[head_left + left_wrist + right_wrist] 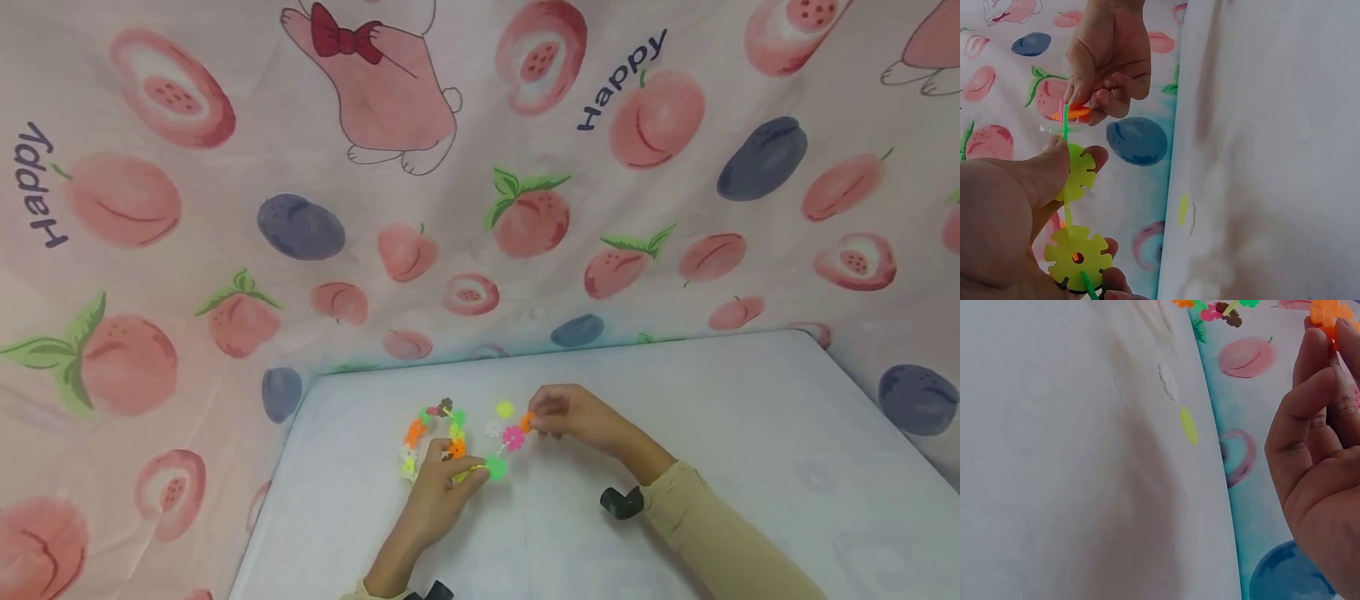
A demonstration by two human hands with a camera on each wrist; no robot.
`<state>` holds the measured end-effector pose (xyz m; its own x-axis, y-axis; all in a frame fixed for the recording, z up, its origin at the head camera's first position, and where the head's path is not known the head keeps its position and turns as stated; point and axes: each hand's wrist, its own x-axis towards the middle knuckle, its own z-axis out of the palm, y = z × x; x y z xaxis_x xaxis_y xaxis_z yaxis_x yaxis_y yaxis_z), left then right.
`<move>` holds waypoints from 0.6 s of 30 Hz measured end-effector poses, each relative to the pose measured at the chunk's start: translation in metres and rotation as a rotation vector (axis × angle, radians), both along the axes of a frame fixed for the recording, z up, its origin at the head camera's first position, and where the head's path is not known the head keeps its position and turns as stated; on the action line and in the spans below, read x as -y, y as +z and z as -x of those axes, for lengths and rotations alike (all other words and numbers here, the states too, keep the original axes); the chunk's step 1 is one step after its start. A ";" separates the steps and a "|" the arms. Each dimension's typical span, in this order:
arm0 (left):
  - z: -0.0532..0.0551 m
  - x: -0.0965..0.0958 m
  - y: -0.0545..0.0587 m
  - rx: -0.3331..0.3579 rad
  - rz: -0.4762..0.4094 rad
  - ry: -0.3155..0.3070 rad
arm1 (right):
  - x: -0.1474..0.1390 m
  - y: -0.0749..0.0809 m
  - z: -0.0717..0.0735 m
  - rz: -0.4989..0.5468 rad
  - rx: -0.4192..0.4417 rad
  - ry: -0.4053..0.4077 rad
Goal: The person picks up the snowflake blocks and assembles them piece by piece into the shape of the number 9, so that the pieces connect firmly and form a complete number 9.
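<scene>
A chain of colourful slotted snowflake discs (pixel 416 432) curves in a loop at the left and runs out to the right between both hands. My left hand (pixel 435 500) pinches the chain beside a green disc (pixel 496 468), thumb and fingers around it. In the left wrist view, yellow discs (pixel 1079 253) of the chain lie against that palm and its fingers. To the right of the green disc comes a pink disc (pixel 513 437). My right hand (pixel 577 417) pinches an orange disc (pixel 1329 314) at the chain's right end between thumb and fingertips.
A loose yellow disc (pixel 505 409) and a white disc (pixel 492 428) lie on the white table (pixel 675 400) behind the chain. A fruit-printed cloth (pixel 465 200) hangs along the table's back edge. A black wrist device (pixel 621 503) sits by the right sleeve.
</scene>
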<state>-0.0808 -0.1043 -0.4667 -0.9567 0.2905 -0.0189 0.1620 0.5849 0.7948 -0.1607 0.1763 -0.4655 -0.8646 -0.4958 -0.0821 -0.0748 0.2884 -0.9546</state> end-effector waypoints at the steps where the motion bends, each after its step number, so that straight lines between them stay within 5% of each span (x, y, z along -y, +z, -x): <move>1: 0.000 0.000 0.001 -0.002 0.000 -0.001 | 0.000 0.001 0.000 0.003 0.000 0.001; 9: 0.001 0.000 0.003 0.003 0.013 0.005 | 0.001 0.002 -0.003 0.100 0.077 0.005; 18: 0.001 0.001 0.002 -0.007 0.047 -0.012 | 0.001 -0.002 -0.002 0.064 -0.076 0.082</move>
<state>-0.0816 -0.1050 -0.4643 -0.9534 0.3006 -0.0265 0.1742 0.6199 0.7651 -0.1583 0.1753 -0.4671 -0.8237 -0.5668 0.0166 -0.1688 0.2171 -0.9615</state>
